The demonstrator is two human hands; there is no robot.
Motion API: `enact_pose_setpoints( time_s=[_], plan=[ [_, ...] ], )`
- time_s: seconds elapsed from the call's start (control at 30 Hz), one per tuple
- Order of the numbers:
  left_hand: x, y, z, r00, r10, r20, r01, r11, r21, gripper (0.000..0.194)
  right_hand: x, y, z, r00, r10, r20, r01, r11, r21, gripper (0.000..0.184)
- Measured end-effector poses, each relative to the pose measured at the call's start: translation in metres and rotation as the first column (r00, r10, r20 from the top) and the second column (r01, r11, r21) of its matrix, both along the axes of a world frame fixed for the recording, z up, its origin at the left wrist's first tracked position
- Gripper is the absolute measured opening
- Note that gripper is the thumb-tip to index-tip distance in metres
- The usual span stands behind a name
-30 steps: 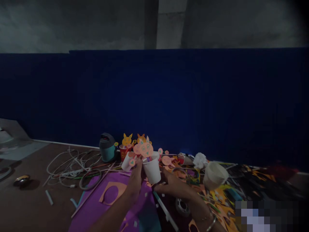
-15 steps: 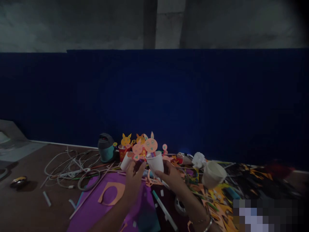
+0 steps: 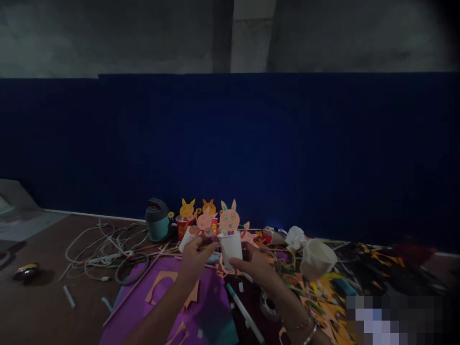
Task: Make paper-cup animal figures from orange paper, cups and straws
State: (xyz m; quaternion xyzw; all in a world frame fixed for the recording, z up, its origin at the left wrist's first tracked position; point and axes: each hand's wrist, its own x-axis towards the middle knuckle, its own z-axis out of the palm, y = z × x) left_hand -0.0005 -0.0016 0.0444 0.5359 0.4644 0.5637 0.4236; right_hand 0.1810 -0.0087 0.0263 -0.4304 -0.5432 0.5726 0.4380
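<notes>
A white paper cup (image 3: 232, 249) stands upright between my hands, with a pink paper rabbit head (image 3: 229, 220) rising from its rim. My right hand (image 3: 256, 262) grips the cup from the right, thumb across its front. On the cup's left side my left hand (image 3: 197, 255) has thumb and fingers drawn together. What they pinch is hidden; a small pink paper disc (image 3: 208, 233) shows just above them. Behind my left hand a second white cup (image 3: 187, 237) tilts beside another pink rabbit head (image 3: 204, 221). Further back, a red cup (image 3: 182, 229) bears a yellow animal head (image 3: 187, 209).
Purple paper (image 3: 138, 304) lies in front, with a cut-out pink sheet (image 3: 153, 292). A capped marker (image 3: 246, 314) and a tape roll (image 3: 268, 306) sit near my right forearm. White cables (image 3: 93, 254), a teal-grey container (image 3: 158, 223), crumpled paper (image 3: 296, 238) and an empty white cup (image 3: 318, 258) surround this.
The held cup has turned more upright and the rabbit head has shifted slightly right and down. My left hand has dropped a little and sits closer to the cup.
</notes>
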Motion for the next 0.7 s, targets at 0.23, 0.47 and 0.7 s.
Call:
enact_pose_setpoints(
  time_s=[0.23,0.47,0.7],
  plan=[
    [-0.007,0.001,-0.002,0.931,-0.303,0.202,0.315,0.949,-0.030,0.048,0.001,-0.002,0.005,0.998,0.023,-0.051,-0.022,1.000,0.014,0.052],
    [-0.002,0.000,-0.001,0.943,-0.204,0.262,0.216,0.976,-0.014,0.030,-0.001,-0.001,0.002,0.999,-0.001,0.047,-0.002,0.998,0.069,0.053],
    [0.015,-0.011,-0.003,0.841,-0.088,0.535,0.180,0.976,-0.122,0.020,-0.008,-0.001,-0.013,0.985,-0.042,0.166,0.021,0.992,0.128,0.058]
  ],
)
